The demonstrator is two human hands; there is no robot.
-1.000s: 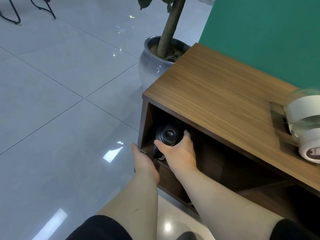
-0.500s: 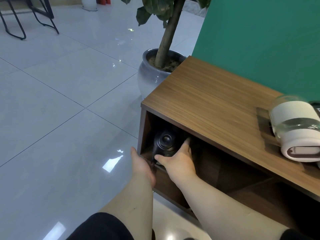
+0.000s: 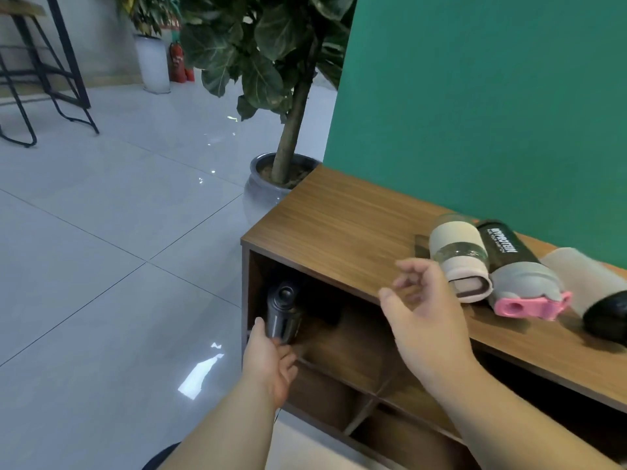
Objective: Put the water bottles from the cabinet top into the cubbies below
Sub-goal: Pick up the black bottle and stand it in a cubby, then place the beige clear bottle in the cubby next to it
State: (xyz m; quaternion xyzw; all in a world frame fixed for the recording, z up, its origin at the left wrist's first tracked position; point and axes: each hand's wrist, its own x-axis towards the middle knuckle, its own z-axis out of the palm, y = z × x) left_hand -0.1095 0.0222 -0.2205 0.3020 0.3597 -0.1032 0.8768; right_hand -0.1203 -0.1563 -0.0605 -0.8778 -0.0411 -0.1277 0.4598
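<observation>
My left hand (image 3: 271, 361) is at the mouth of the top-left cubby (image 3: 325, 330) of the cabinet (image 3: 346, 232), fingers curled round the lower end of the dark bottle (image 3: 283, 312). The bottle lies inside that cubby with its cap facing out toward me, hard against the cubby's left wall. I hold it low and from the outer side, I judge, so I can nudge it deeper and settle it against the wall where it won't roll.

My right hand (image 3: 424, 313) is up in front of the cabinet's front edge, empty, fingers loosely spread and half bent, thumb out. It points toward the bottles on the cabinet top, so I take it to be on its way to the next one.

Three bottles lie side by side on the cabinet top, right of the hand, caps toward me: the beige bottle (image 3: 458, 259) nearest, then the pink-lid bottle (image 3: 522, 276) touching it, then the black-cap bottle (image 3: 597, 290) at the far right. Lying down, they could roll if bumped, so I'd grip the beige one round its middle.

By my count, one bottle is stowed and three are left. The cubbies below and to the right of the dark bottle look empty, though their depths are shadowed.
</observation>
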